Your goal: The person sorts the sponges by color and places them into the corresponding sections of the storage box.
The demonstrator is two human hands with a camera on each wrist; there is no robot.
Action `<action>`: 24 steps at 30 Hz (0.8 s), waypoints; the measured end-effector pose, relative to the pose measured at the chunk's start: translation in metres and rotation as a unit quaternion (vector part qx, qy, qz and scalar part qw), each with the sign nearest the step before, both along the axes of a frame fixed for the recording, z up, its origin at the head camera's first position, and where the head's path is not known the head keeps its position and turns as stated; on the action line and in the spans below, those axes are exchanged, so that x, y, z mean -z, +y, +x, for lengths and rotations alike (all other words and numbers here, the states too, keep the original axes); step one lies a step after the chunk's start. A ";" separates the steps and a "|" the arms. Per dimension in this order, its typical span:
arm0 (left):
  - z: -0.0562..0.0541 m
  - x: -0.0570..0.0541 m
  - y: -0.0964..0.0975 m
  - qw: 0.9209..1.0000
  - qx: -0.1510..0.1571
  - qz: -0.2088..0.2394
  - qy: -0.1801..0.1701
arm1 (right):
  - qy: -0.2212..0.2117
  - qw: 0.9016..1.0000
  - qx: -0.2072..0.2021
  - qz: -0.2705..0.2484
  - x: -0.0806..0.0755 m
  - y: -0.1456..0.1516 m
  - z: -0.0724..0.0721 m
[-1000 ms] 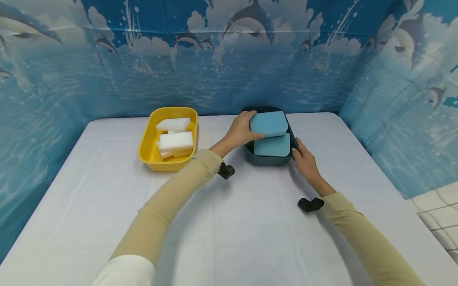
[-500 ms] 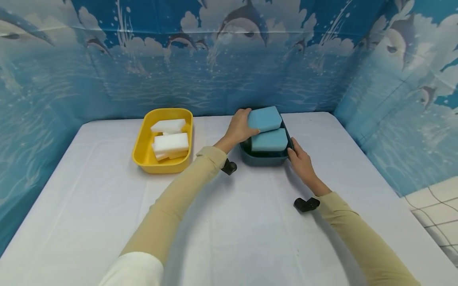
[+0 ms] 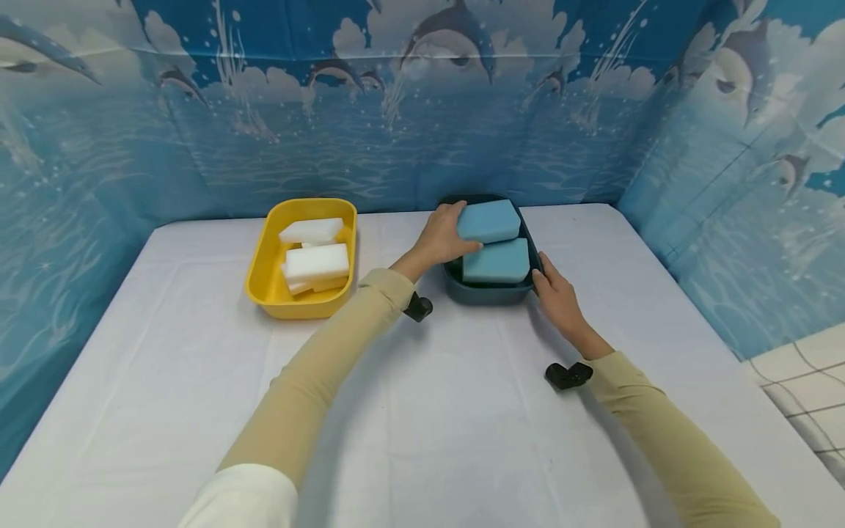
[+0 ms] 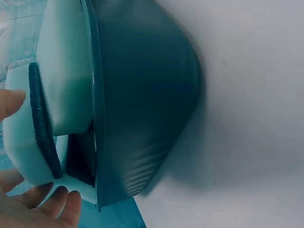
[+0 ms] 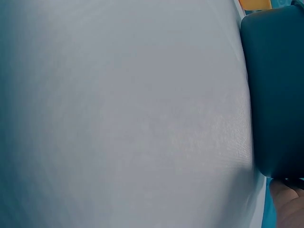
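My left hand (image 3: 444, 236) holds a light blue sponge (image 3: 490, 221) at its left end, over the back part of a dark teal basin (image 3: 488, 295). In the left wrist view this sponge (image 4: 21, 128) shows a dark scouring layer, with thumb and fingers on opposite sides of it. A second blue sponge (image 3: 496, 262) lies at the basin's front, overlapped by the held one. Another sponge shows partly behind them in the left wrist view. My right hand (image 3: 560, 299) grips the basin's right rim, its fingertips partly hidden by the wall.
To the left stands a yellow basin (image 3: 257, 282) with several white sponges (image 3: 318, 260) inside. Both basins sit near the back edge of the white-covered table (image 3: 455, 425), close to a dolphin-printed curtain (image 3: 422, 147).
The head view has shifted slightly. The held sponge has moved a little toward the back of the teal basin, showing more of the front sponge. My right hand keeps its grip on the rim.
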State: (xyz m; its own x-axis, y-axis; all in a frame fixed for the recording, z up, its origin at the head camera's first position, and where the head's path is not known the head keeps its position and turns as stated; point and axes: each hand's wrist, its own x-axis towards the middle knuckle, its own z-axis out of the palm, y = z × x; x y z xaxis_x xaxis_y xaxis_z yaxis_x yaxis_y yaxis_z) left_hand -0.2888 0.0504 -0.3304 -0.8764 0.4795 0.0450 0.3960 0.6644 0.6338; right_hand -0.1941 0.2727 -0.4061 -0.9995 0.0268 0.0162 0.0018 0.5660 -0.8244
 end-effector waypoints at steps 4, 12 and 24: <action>0.002 0.001 -0.005 1.000 0.007 0.013 0.005 | -0.006 1.000 -0.005 -0.011 -0.001 -0.001 0.000; 0.010 0.002 -0.022 1.000 0.009 0.016 -0.006 | -0.032 0.999 -0.009 -0.018 -0.003 0.002 0.001; 0.040 -0.001 -0.073 0.999 0.010 0.032 -0.008 | -0.049 0.997 -0.052 -0.004 -0.004 0.014 0.013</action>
State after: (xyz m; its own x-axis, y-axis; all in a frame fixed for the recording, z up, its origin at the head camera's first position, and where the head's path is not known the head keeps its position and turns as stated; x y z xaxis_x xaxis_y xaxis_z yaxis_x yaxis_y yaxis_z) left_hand -0.2485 -0.0225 -0.3295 -0.8677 0.4933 0.0616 0.3978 0.6146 0.6812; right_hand -0.1815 0.2867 -0.4021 -0.9937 -0.0766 -0.0814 0.0245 0.5611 -0.8274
